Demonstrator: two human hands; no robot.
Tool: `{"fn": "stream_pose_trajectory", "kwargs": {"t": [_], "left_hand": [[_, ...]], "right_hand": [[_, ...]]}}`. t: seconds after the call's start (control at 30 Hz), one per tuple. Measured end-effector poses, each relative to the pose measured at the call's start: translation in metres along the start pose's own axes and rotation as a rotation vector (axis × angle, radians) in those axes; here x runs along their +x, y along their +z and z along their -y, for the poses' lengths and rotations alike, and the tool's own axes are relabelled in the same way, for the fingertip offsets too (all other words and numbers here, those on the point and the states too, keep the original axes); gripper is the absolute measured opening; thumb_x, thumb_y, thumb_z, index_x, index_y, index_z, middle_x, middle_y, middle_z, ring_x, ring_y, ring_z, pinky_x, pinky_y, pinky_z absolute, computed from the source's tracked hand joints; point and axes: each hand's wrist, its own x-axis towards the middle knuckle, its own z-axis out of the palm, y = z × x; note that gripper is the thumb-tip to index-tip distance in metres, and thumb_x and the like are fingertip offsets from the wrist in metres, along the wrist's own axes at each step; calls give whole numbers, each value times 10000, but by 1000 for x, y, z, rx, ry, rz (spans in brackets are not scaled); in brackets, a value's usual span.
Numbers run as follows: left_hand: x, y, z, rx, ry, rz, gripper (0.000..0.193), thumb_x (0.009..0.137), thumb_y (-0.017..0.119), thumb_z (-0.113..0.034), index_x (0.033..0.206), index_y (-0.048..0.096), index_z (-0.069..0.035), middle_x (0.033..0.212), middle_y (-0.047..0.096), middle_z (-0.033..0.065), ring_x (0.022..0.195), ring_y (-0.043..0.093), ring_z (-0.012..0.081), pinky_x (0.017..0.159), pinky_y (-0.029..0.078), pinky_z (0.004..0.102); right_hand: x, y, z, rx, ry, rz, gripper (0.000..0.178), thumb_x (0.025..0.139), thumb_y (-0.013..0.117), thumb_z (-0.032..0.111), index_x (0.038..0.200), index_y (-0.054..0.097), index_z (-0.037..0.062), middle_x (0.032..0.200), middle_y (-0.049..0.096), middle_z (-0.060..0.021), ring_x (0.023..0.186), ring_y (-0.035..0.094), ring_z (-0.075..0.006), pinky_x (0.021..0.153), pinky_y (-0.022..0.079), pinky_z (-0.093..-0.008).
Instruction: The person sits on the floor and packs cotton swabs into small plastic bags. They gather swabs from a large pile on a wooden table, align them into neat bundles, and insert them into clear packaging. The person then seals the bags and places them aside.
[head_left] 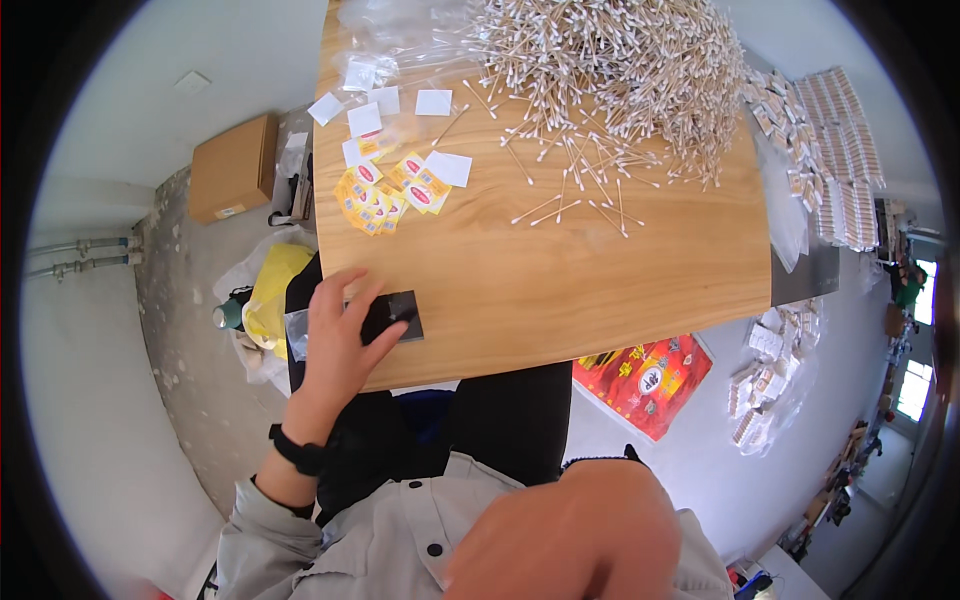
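Note:
Near the front left edge of the wooden table (560,270), my left hand (338,335) is over a small flat black rectangular object (401,303). Its thumb and fingers are spread around the object, touching or just above it. My right hand (575,525) is raised close to the camera, large and blurred, with its fingers hidden. Beyond my left hand lie several yellow and red printed labels (372,205) and white paper squares (452,168). A big heap of cotton swabs (620,70) covers the far right of the table, with loose swabs (545,210) scattered before it.
Clear plastic bags (400,30) lie at the far left of the table. A cardboard box (232,170) and a yellow bag (275,290) are on the floor at left. Packed swab bundles (840,150) are stacked at right. A red printed bag (648,385) lies below the table's front edge.

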Motion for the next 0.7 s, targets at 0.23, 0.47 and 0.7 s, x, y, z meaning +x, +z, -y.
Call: {"fn": "stream_pose_trajectory", "kwargs": {"t": [0.23, 0.47, 0.7], "left_hand": [[124, 61, -30, 103, -18, -188, 472, 784, 736, -240, 1194, 619, -37, 1359, 477, 173, 1267, 420, 358, 1022, 330, 507], [170, 91, -26, 294, -60, -90, 530, 799, 709, -232, 1268, 567, -31, 1391, 480, 85, 1285, 423, 295, 1038, 312, 492], [107, 80, -34, 314, 4, 21, 552, 771, 696, -127, 1287, 537, -14, 1376, 489, 50, 1277, 448, 245, 1038, 315, 467]], "right_hand": [[-1, -88, 80, -1123, 678, -451, 179, 872, 646, 46, 1050, 660, 30, 937, 598, -42, 824, 599, -121, 699, 486, -265], [-50, -226, 89, -2002, 583, -371, 348, 824, 659, 44, 1158, 655, 142, 1002, 540, -95, 833, 624, -247, 682, 513, -343], [-46, -268, 92, -2019, 656, -317, 188, 811, 713, 109, 996, 694, 136, 969, 560, -67, 815, 632, -257, 670, 513, -372]]}}
